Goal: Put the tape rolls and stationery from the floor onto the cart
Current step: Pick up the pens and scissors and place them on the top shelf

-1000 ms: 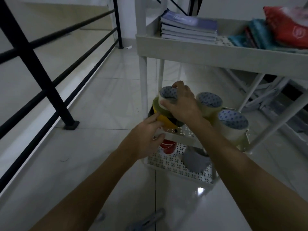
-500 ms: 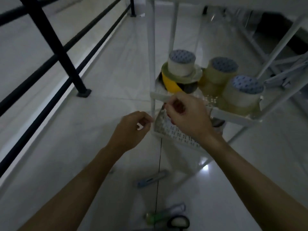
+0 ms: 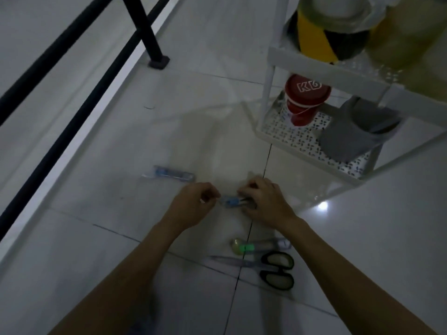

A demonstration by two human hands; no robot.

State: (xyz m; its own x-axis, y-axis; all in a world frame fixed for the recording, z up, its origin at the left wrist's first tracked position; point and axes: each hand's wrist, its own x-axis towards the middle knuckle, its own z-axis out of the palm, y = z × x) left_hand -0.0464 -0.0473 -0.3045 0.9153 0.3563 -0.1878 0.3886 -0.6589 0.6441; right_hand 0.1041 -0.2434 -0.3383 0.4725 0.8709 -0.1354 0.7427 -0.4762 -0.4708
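Observation:
Low over the white tiled floor, my left hand [image 3: 193, 206] and my right hand [image 3: 263, 201] meet on a small blue cutter [image 3: 231, 201]. The right hand's fingers close over one end and the left hand's fingertips pinch the other. A second blue cutter [image 3: 169, 176] lies on the floor to the left, beyond my hands. Nearer to me lie a green cutter [image 3: 258, 246] and black-handled scissors [image 3: 266, 269]. The white cart [image 3: 312, 68] stands at the upper right. A yellow-and-black tape roll [image 3: 319, 42] and a clear tape roll [image 3: 406, 37] sit on its middle shelf.
On the cart's perforated bottom shelf [image 3: 285, 131] stand a red cup [image 3: 304, 100] and a grey container [image 3: 355, 131]. A black railing [image 3: 79, 78] with a post foot [image 3: 158, 61] runs along the left side. Bare tiles lie between the railing and my hands.
My view has tipped down from the cart to the floor. Both hands have dropped from the cart's middle shelf to the floor and closed on the small blue cutter.

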